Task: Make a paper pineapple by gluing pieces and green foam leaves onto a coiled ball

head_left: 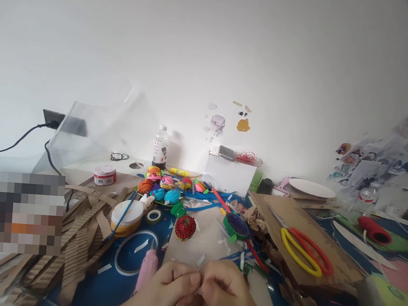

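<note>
At the bottom middle, my left hand (172,286) and my right hand (229,287) meet with fingers curled in and tips pinched together. Whatever they hold is hidden behind the fingers. A pink glue gun (148,269) stands close by my left hand. Beyond both hands a red, coiled corrugated-paper piece (185,227) lies on a grey board (202,244) among small white scraps. Right of it is a green and dark blue round paper piece (236,226) on a red strip.
Brown corrugated strips (85,228) heap up at left, near a lidded tub (127,217) and tape roll (153,216). Colourful paper domes (167,183) cluster at the back near a bottle (160,147). Scissors (305,255) lie on cardboard (276,223) at right. A pixelated patch covers the far left.
</note>
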`<state>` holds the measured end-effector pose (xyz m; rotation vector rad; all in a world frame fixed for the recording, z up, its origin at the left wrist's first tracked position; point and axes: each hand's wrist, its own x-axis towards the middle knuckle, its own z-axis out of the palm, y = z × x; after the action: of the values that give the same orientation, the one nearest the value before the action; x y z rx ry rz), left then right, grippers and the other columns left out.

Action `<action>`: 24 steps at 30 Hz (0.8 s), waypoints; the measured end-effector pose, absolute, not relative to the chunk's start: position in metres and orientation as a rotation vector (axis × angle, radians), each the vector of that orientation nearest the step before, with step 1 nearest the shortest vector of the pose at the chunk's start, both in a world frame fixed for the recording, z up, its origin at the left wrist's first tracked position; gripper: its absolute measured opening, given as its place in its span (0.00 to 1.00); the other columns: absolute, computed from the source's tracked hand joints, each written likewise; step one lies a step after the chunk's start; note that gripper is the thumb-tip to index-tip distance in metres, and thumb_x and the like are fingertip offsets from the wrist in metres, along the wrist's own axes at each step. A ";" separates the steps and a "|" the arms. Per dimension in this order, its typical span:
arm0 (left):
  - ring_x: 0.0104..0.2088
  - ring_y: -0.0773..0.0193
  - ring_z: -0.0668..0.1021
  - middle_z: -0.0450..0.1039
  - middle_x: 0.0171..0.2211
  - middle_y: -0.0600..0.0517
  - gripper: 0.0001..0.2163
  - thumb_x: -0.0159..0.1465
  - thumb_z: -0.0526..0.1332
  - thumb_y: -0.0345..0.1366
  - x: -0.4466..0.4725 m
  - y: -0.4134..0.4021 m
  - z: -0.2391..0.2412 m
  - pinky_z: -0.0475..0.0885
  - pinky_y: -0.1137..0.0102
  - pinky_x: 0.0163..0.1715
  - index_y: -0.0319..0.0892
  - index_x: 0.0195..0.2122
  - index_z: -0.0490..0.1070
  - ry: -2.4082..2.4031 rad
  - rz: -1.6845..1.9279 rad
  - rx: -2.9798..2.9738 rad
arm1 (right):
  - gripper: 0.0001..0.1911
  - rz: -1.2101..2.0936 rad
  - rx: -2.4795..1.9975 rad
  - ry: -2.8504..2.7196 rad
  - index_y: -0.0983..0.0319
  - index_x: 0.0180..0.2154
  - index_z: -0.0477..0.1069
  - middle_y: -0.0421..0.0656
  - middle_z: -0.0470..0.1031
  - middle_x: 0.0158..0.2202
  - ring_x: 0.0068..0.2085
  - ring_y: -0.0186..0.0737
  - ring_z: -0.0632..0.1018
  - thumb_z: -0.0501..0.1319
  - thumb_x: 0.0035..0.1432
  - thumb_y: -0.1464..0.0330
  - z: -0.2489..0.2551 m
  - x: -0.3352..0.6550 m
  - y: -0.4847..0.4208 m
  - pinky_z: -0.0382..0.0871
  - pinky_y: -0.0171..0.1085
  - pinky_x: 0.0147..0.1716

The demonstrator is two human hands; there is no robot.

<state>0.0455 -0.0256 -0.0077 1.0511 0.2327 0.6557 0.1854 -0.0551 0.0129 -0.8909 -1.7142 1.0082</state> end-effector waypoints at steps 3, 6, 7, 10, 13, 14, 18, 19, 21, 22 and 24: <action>0.09 0.77 0.54 0.46 0.08 0.62 0.25 0.54 0.61 0.49 0.047 -0.028 -0.007 0.44 0.75 0.12 0.42 0.11 0.51 0.175 0.642 0.990 | 0.25 1.140 -0.816 -1.642 0.61 0.17 0.58 0.36 0.57 0.16 0.20 0.31 0.60 0.56 0.53 0.49 0.007 0.187 -0.053 0.52 0.31 0.18; 0.10 0.76 0.56 0.48 0.09 0.62 0.25 0.56 0.60 0.49 0.045 -0.028 0.001 0.53 0.73 0.17 0.42 0.11 0.50 0.126 0.709 0.987 | 0.24 1.311 -0.629 -1.472 0.60 0.17 0.56 0.35 0.56 0.15 0.19 0.31 0.62 0.57 0.53 0.51 0.001 0.189 -0.051 0.56 0.31 0.20; 0.11 0.76 0.57 0.50 0.10 0.61 0.25 0.57 0.59 0.49 0.043 -0.028 0.005 0.54 0.73 0.18 0.42 0.11 0.51 0.150 0.755 0.991 | 0.24 1.335 -0.587 -1.430 0.59 0.18 0.55 0.34 0.55 0.15 0.19 0.31 0.63 0.57 0.54 0.51 0.000 0.189 -0.050 0.57 0.32 0.20; 0.16 0.73 0.58 0.56 0.14 0.58 0.21 0.57 0.60 0.48 0.036 -0.026 0.013 0.52 0.73 0.19 0.40 0.15 0.59 0.340 0.873 1.101 | 0.23 1.271 -0.662 -1.473 0.60 0.19 0.57 0.34 0.56 0.16 0.20 0.31 0.62 0.56 0.55 0.52 0.000 0.191 -0.050 0.56 0.32 0.22; 0.18 0.72 0.61 0.61 0.17 0.55 0.21 0.56 0.59 0.53 0.034 -0.022 0.009 0.51 0.73 0.19 0.39 0.17 0.63 0.433 0.758 1.336 | 0.23 1.118 -0.859 -1.609 0.61 0.20 0.58 0.35 0.58 0.19 0.23 0.31 0.62 0.54 0.56 0.51 0.003 0.191 -0.051 0.55 0.31 0.24; 0.17 0.72 0.61 0.61 0.16 0.54 0.23 0.57 0.56 0.55 0.034 -0.022 0.005 0.52 0.73 0.19 0.39 0.17 0.63 0.442 0.703 1.406 | 0.23 1.048 -0.909 -1.640 0.61 0.20 0.58 0.35 0.58 0.20 0.23 0.31 0.62 0.54 0.56 0.50 0.004 0.191 -0.051 0.56 0.31 0.24; 0.14 0.73 0.59 0.61 0.14 0.54 0.28 0.57 0.48 0.61 0.039 -0.020 -0.003 0.50 0.72 0.17 0.41 0.13 0.59 0.526 0.616 1.488 | 0.24 0.863 -0.955 -1.746 0.61 0.19 0.59 0.35 0.59 0.18 0.22 0.32 0.63 0.53 0.56 0.50 0.004 0.189 -0.049 0.56 0.31 0.24; 0.14 0.74 0.58 0.61 0.14 0.54 0.28 0.57 0.47 0.62 0.040 -0.021 -0.003 0.49 0.72 0.16 0.41 0.14 0.59 0.562 0.613 1.472 | 0.24 0.856 -0.934 -1.779 0.61 0.18 0.60 0.35 0.60 0.17 0.22 0.32 0.63 0.53 0.56 0.50 0.004 0.189 -0.048 0.56 0.32 0.24; 0.14 0.74 0.57 0.61 0.15 0.55 0.28 0.56 0.48 0.62 0.039 -0.021 -0.002 0.47 0.73 0.16 0.41 0.16 0.59 0.626 0.615 1.463 | 0.25 0.809 -0.879 -1.836 0.61 0.17 0.62 0.35 0.60 0.16 0.21 0.31 0.64 0.54 0.56 0.50 0.001 0.187 -0.045 0.57 0.32 0.23; 0.15 0.74 0.56 0.61 0.16 0.56 0.27 0.55 0.49 0.62 0.038 -0.021 -0.001 0.47 0.73 0.16 0.41 0.18 0.59 0.645 0.604 1.475 | 0.25 0.768 -0.859 -1.859 0.61 0.17 0.62 0.35 0.60 0.16 0.20 0.31 0.63 0.55 0.55 0.50 0.000 0.187 -0.044 0.56 0.31 0.23; 0.15 0.75 0.57 0.60 0.16 0.57 0.26 0.55 0.51 0.61 0.035 -0.020 0.003 0.47 0.74 0.16 0.40 0.21 0.60 0.662 0.538 1.522 | 0.26 0.686 -0.841 -1.887 0.62 0.16 0.61 0.33 0.58 0.16 0.20 0.29 0.62 0.57 0.54 0.50 -0.002 0.186 -0.043 0.53 0.30 0.21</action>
<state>0.0350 -0.0202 0.0029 1.5224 0.6616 0.5381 0.1860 -0.0427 -0.0019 -0.8408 -1.8867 0.6862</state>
